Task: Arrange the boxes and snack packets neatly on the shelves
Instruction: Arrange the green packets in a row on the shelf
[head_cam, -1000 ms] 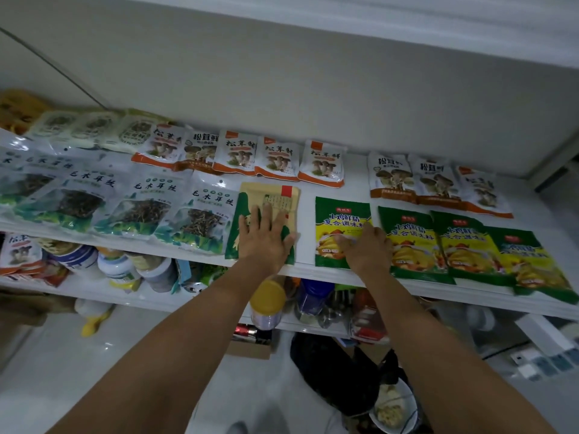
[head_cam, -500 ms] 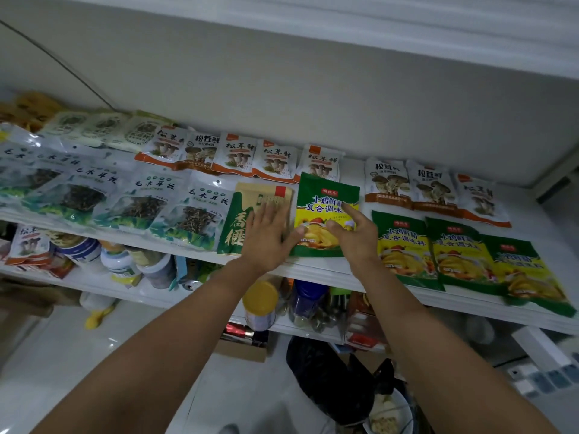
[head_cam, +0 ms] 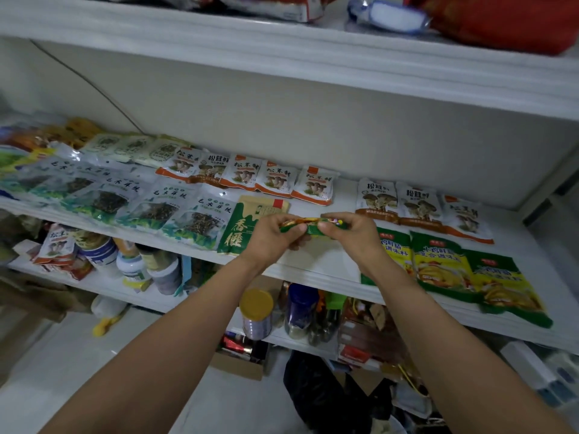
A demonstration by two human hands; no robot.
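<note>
Both hands hold one green-and-yellow seasoning packet [head_cam: 313, 225] edge-on above the middle white shelf [head_cam: 316, 270]. My left hand [head_cam: 275, 238] pinches its left end and my right hand [head_cam: 351, 236] pinches its right end. Left of my hands a green-and-tan packet [head_cam: 242, 228] lies flat. Three more green-and-yellow packets [head_cam: 445, 264] overlap in a row on the right. White mushroom packets with orange edges [head_cam: 250, 173] line the back, and three more [head_cam: 419, 208] lie at the back right. Clear packets of dark dried strips [head_cam: 150, 205] fill the left.
The upper shelf [head_cam: 282, 54] overhangs the work area and carries red and white bags. The lower shelf [head_cam: 103, 283] holds jars, bottles and a yellow-lidded can [head_cam: 256, 311]. A cardboard box [head_cam: 238, 361] and a black bag [head_cam: 316, 389] sit on the floor below.
The green-and-yellow packet lay flat on the shelf under my right hand; both hands have lifted it off the shelf and turned it edge-on. My left hand has left the green-and-tan packet.
</note>
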